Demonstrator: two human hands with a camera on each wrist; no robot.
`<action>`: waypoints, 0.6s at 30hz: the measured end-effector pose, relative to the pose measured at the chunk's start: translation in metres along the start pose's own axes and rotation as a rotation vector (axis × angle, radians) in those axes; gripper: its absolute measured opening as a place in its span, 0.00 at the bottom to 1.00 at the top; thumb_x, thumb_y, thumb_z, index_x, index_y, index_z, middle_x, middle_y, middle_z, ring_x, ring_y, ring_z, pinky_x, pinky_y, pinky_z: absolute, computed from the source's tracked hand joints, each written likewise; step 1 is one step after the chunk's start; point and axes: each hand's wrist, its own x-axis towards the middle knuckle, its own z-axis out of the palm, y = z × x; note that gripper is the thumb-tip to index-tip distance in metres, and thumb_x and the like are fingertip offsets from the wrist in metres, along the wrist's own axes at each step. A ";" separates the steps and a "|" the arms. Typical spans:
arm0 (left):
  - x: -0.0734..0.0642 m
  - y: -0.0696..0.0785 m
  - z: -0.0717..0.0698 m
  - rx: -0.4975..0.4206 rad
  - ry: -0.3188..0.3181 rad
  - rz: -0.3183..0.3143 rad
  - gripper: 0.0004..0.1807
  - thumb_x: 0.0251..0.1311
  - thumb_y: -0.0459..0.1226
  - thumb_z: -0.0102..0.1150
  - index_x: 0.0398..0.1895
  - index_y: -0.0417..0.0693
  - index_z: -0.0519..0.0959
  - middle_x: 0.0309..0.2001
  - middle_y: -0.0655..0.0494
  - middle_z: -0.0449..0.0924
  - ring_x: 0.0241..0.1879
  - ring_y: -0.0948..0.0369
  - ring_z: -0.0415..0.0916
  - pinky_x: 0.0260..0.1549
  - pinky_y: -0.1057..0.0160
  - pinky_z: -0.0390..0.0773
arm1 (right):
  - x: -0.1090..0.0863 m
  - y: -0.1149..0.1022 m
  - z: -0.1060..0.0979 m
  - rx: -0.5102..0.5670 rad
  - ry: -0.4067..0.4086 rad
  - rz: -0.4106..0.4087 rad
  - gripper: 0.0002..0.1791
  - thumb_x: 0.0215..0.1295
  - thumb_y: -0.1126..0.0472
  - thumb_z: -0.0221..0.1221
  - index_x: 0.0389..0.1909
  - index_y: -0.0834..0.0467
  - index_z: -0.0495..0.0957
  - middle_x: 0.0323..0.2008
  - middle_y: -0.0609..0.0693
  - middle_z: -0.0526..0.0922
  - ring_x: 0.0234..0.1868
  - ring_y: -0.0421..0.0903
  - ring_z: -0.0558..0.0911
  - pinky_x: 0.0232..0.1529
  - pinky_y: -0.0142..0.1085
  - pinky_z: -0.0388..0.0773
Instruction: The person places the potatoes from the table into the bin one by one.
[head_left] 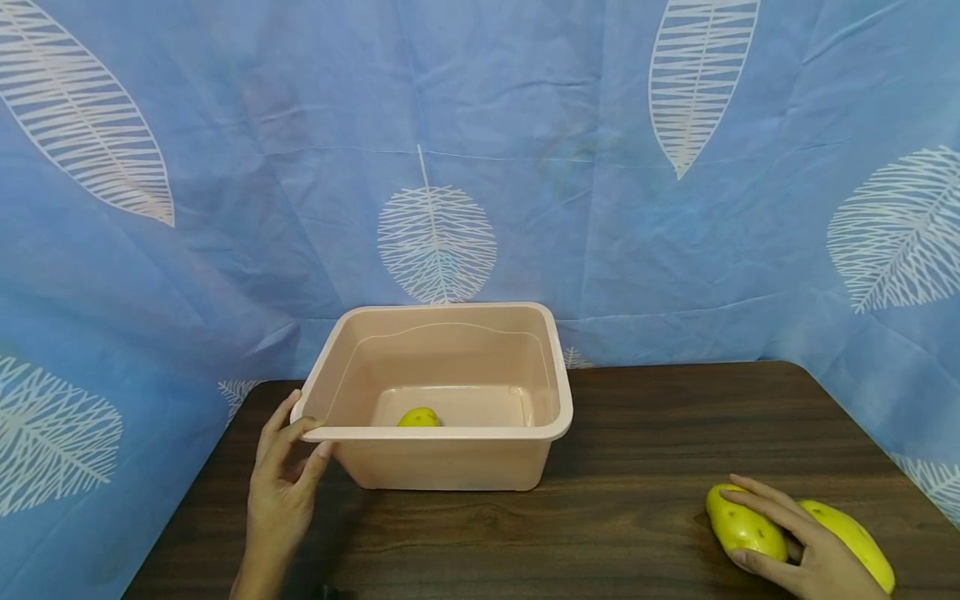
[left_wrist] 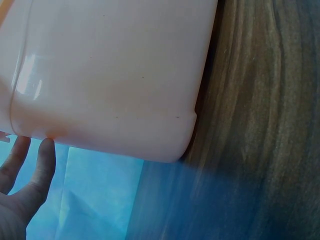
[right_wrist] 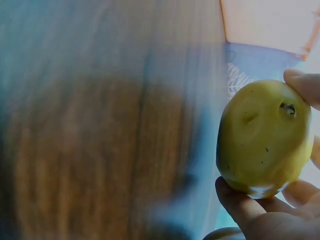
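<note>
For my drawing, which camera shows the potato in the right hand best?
Right wrist view: the potato looks big, dark spots clear. The head view shows it smaller, partly under fingers; the left wrist view misses it.

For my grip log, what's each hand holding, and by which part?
Right hand: a yellow potato, by its opposite ends. Left hand: the beige tub, by its near left rim corner.

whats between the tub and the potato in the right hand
In the head view, only bare dark wooden tabletop lies between the tub and the potato in the right hand.
</note>
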 end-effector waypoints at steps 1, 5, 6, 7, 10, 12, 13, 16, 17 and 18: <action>0.000 0.000 0.000 -0.001 0.001 0.000 0.18 0.60 0.23 0.61 0.55 0.36 0.76 0.74 0.58 0.56 0.66 0.62 0.65 0.42 0.75 0.79 | 0.000 0.000 0.000 -0.001 0.000 0.004 0.33 0.62 0.59 0.66 0.68 0.51 0.68 0.65 0.13 0.50 0.56 0.05 0.49 0.38 0.21 0.73; 0.000 0.000 0.000 -0.001 0.001 0.003 0.19 0.60 0.23 0.61 0.55 0.36 0.76 0.74 0.58 0.56 0.65 0.62 0.66 0.43 0.75 0.79 | 0.000 -0.002 0.000 0.012 -0.008 0.024 0.33 0.63 0.59 0.66 0.68 0.51 0.68 0.64 0.12 0.50 0.55 0.04 0.48 0.38 0.22 0.74; 0.000 0.000 0.000 -0.003 0.002 0.003 0.19 0.60 0.23 0.61 0.55 0.36 0.76 0.74 0.58 0.56 0.65 0.62 0.66 0.43 0.76 0.79 | 0.000 -0.002 0.000 0.002 -0.003 0.021 0.33 0.62 0.59 0.66 0.68 0.51 0.68 0.64 0.13 0.50 0.55 0.04 0.48 0.38 0.22 0.74; 0.000 0.000 0.000 -0.003 0.002 0.003 0.19 0.60 0.23 0.61 0.54 0.36 0.76 0.74 0.58 0.56 0.65 0.63 0.66 0.43 0.76 0.79 | 0.000 -0.003 -0.001 0.002 -0.003 0.022 0.33 0.62 0.59 0.66 0.68 0.51 0.68 0.64 0.13 0.50 0.55 0.04 0.48 0.38 0.22 0.74; 0.000 0.000 0.000 -0.007 0.000 0.006 0.19 0.59 0.22 0.60 0.54 0.35 0.76 0.74 0.58 0.56 0.65 0.62 0.66 0.43 0.76 0.79 | 0.000 -0.004 -0.002 -0.006 0.000 0.019 0.33 0.62 0.59 0.66 0.68 0.50 0.68 0.64 0.12 0.50 0.55 0.04 0.48 0.38 0.21 0.73; 0.000 0.000 0.000 -0.009 -0.002 0.006 0.19 0.59 0.22 0.60 0.54 0.35 0.76 0.74 0.58 0.56 0.65 0.62 0.66 0.42 0.76 0.79 | 0.001 -0.005 -0.002 -0.013 0.007 0.010 0.33 0.62 0.59 0.66 0.68 0.50 0.68 0.65 0.13 0.50 0.55 0.04 0.48 0.38 0.21 0.73; 0.000 0.000 0.000 -0.010 -0.003 0.006 0.19 0.60 0.22 0.60 0.55 0.35 0.76 0.74 0.58 0.56 0.65 0.62 0.66 0.42 0.76 0.80 | 0.001 -0.006 -0.003 -0.006 0.003 0.011 0.33 0.62 0.59 0.66 0.69 0.51 0.68 0.65 0.13 0.49 0.55 0.04 0.48 0.38 0.21 0.74; 0.000 0.001 0.000 -0.007 -0.002 0.005 0.19 0.60 0.22 0.60 0.55 0.35 0.76 0.74 0.58 0.56 0.65 0.62 0.66 0.42 0.76 0.79 | 0.002 -0.009 -0.004 0.017 0.005 0.001 0.34 0.62 0.60 0.66 0.70 0.52 0.67 0.66 0.15 0.50 0.56 0.05 0.50 0.38 0.22 0.76; 0.000 0.001 0.000 -0.007 -0.001 0.005 0.19 0.60 0.22 0.60 0.55 0.35 0.76 0.74 0.58 0.56 0.65 0.62 0.66 0.42 0.76 0.79 | 0.002 -0.011 -0.005 0.026 0.003 0.000 0.34 0.63 0.60 0.65 0.70 0.53 0.66 0.66 0.15 0.50 0.56 0.05 0.50 0.38 0.22 0.77; 0.000 0.001 0.000 -0.008 -0.001 0.004 0.19 0.60 0.22 0.60 0.55 0.35 0.76 0.74 0.58 0.56 0.65 0.62 0.65 0.43 0.76 0.79 | 0.003 -0.012 -0.006 0.036 -0.001 0.001 0.34 0.63 0.61 0.65 0.70 0.53 0.65 0.66 0.15 0.50 0.56 0.05 0.51 0.38 0.22 0.77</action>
